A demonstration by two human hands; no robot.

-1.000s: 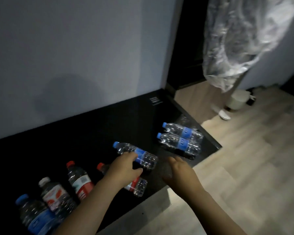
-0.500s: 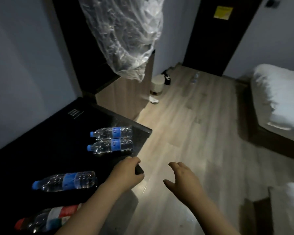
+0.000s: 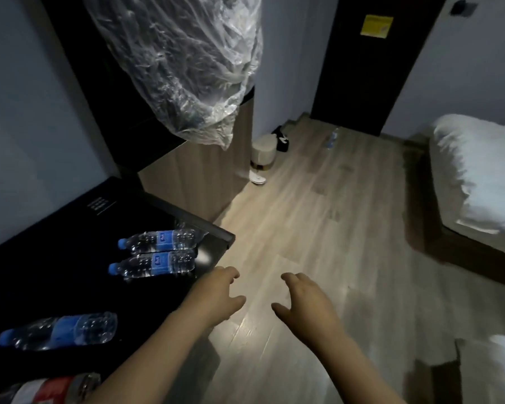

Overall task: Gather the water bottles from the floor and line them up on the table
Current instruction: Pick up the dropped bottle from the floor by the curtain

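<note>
Two blue-labelled water bottles lie side by side near the corner of the black table [image 3: 56, 258]: one farther back [image 3: 161, 239], one nearer [image 3: 155, 265]. A third blue bottle [image 3: 62, 330] lies at the lower left, and a red-labelled bottle [image 3: 44, 389] shows at the bottom edge. Another bottle [image 3: 332, 137] lies far off on the wooden floor near the dark door. My left hand [image 3: 216, 295] hovers over the table's edge, fingers loosely curled and holding nothing. My right hand [image 3: 306, 298] hangs over the floor, fingers relaxed, also holding nothing.
A crumpled clear plastic cover [image 3: 184, 62] hangs from above over the table's far end. A small white bin [image 3: 262, 154] stands by a wooden panel. A bed with white bedding [image 3: 475, 176] fills the right side. A dark door [image 3: 370, 62] closes the far end.
My left hand let go of the blue bottle, which now lies on the table. The view swung right, toward the floor and the door. Both hands drifted off the table's edge.
</note>
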